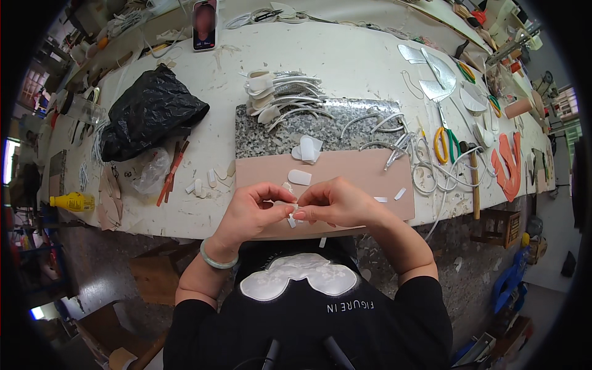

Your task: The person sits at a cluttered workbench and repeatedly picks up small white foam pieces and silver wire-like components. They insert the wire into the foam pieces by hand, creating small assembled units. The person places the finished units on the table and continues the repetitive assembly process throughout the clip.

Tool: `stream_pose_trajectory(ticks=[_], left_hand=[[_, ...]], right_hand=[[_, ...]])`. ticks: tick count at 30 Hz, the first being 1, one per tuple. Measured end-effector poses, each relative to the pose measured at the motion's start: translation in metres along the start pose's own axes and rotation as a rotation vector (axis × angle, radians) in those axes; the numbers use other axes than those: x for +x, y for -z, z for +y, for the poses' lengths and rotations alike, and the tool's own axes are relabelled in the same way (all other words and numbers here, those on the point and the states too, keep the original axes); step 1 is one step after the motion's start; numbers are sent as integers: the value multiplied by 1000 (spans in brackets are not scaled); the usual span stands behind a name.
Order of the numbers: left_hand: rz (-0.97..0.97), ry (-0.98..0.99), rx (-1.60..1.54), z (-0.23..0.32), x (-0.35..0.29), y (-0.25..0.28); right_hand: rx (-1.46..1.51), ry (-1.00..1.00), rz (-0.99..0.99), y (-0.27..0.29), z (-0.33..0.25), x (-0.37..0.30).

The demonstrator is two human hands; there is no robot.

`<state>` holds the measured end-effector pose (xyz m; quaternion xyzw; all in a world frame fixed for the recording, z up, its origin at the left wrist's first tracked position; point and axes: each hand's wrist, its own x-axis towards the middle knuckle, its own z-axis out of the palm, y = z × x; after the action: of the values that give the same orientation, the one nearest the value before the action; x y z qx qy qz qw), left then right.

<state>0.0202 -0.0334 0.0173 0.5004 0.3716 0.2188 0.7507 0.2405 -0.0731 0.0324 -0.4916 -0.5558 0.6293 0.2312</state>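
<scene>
My left hand (258,208) and my right hand (338,202) meet over the front of a pinkish-tan board (364,169). Between their pinched fingertips is a small whitish piece (288,205), mostly covered by the fingers, so its exact kind does not show. Just beyond the fingers lies a white tab with one rounded end (300,177). Farther back, several similar thin white pieces (307,149) are stacked. On the speckled granite slab (259,139) behind the board, a row of silvery-grey straps with whitish tab ends (283,95) is piled up.
To the right lie scissors with orange and green handles (445,145), a hammer (474,179), loops of white cord (425,166) and coral cut pieces (508,166). A black plastic bag (151,114), red strips (172,172) and a yellow bottle (74,201) are left. A phone (205,24) stands behind.
</scene>
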Motion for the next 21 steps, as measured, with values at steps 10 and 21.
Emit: stream_pose_trajectory(ticks=[10, 21], left_hand=[[145, -39, 132, 12, 26, 1], [107, -384, 580, -7, 50, -5]], right_hand=[[48, 99, 211, 6, 29, -24], [-95, 273, 233, 23, 27, -31]])
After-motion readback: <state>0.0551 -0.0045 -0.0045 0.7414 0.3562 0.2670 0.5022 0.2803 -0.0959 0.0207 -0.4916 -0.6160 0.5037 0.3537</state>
